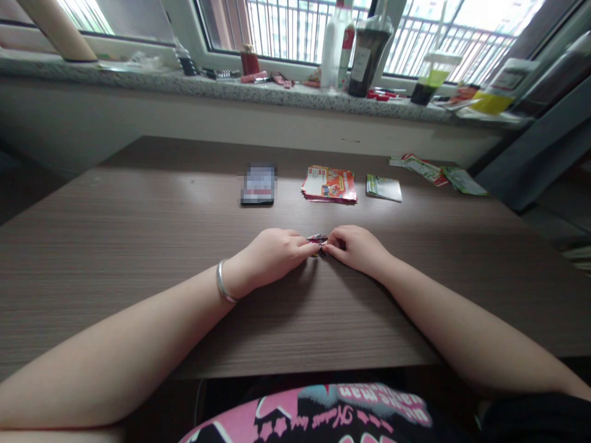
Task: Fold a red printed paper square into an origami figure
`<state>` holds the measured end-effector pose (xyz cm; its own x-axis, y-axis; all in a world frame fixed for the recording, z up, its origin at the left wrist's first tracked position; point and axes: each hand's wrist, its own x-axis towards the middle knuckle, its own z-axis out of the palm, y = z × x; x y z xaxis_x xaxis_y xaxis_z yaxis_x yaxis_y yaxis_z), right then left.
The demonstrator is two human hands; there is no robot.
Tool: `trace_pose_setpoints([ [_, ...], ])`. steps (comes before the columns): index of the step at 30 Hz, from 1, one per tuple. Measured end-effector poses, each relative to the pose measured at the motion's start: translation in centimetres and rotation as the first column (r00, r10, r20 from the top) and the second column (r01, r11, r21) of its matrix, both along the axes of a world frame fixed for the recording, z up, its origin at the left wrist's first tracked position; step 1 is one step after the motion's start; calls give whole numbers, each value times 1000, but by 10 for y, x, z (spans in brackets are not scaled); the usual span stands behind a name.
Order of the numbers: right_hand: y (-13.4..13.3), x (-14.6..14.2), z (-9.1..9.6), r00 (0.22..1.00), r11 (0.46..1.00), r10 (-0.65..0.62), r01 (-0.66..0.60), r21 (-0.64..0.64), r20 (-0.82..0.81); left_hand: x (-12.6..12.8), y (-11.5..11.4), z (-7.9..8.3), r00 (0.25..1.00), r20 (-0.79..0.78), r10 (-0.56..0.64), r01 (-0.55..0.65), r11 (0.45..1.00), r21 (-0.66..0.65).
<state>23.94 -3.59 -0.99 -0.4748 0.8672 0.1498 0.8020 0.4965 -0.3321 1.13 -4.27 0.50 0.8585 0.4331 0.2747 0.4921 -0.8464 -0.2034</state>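
Between my hands, just above or on the wooden table (258, 332), is a small multicoloured bundle (316, 237) of thin pieces, mostly covered by fingers; its exact kind cannot be made out. My left hand (277, 255), with a silver bangle at the wrist, grips the bundle from the left with fingers closed. From the other side, the bent fingers and thumb of my right hand (357, 245) pinch its right end. Beyond the hands lies a stack of red and orange printed cards or leaflets (330, 183). A smaller green and white packet (384, 187) rests to its right.
A phone-like dark device (257, 187) with a blurred screen lies left of the red stack. Several green and red printed strips (427, 169) lie near the far right edge. Bottles, a dark drink cup (367, 58) and small items crowd the granite windowsill (152, 80).
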Motion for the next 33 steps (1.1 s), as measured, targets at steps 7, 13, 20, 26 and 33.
trace_pose_setpoints([
  [7,2,-2,6,995,1000,18,-17,-9,102,0,0,3,999,-40,-33,33,999,13],
  [13,2,-3,10,992,1000,-9,12,-20,123,4,-2,3,998,-62,-9,10,1000,28],
  [20,1,-3,12,991,992,-95,102,-78,93,7,-6,2,996,-72,50,-51,999,-6],
  [26,1,-4,12,987,987,-124,134,-94,103,9,-8,1,997,-56,56,-57,998,-11],
  [33,2,-3,12,991,989,-97,106,-104,90,10,-9,-3,995,-64,75,-76,997,-1],
])
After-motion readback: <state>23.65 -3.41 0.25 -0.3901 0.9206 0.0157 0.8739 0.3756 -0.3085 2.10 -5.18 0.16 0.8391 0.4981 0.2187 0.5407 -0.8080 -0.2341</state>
